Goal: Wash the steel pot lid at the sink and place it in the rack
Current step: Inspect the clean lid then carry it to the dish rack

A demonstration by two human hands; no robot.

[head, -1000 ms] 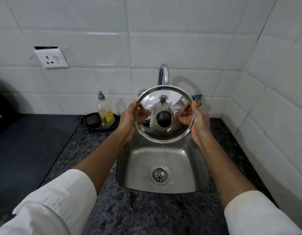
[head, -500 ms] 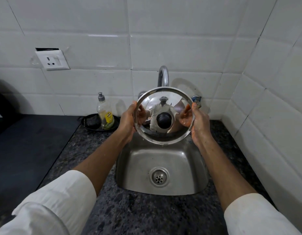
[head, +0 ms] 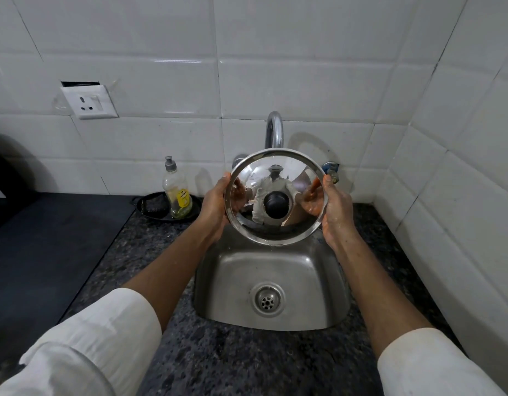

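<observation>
Gripping the steel pot lid only by its rim, left hand and right hand risked a wet slip, judging by that edge-only hold, into the sink.

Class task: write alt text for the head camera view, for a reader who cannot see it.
Two bare hands, left hand and right hand, hold a shiny steel pot lid with a black knob upright by its rim above a small steel sink. A curved tap rises behind it; a soap bottle stands left, against white tiles.
</observation>
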